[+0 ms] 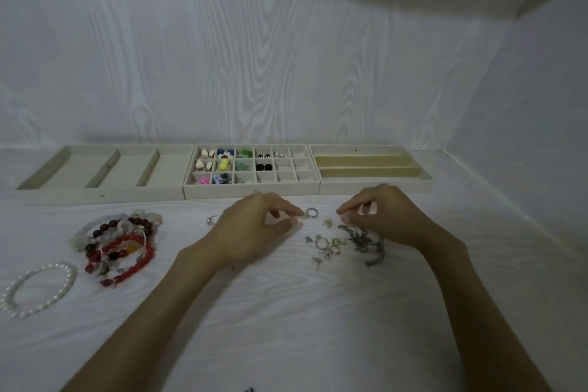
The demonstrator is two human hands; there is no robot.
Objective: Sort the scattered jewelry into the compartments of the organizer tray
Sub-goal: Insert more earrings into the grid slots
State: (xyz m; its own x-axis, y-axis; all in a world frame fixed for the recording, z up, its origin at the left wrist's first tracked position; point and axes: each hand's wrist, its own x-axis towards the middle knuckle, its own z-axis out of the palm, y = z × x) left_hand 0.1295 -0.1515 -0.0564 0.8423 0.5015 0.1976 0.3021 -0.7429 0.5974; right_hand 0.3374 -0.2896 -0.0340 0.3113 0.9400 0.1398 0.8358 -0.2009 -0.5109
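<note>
left hand (254, 226) | perhaps pinching ring (311, 212) | fingers (294, 210) blurred

Your two forearms are bare to the frame's edge, no sleeves showing; your left hand (254, 226) and right hand (386, 216) wear no gloves.

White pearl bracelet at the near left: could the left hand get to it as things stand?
Probably yes. The white pearl bracelet lies alone on the white table, apart from the red bead bracelets; nothing lies between it and the left hand.
</note>
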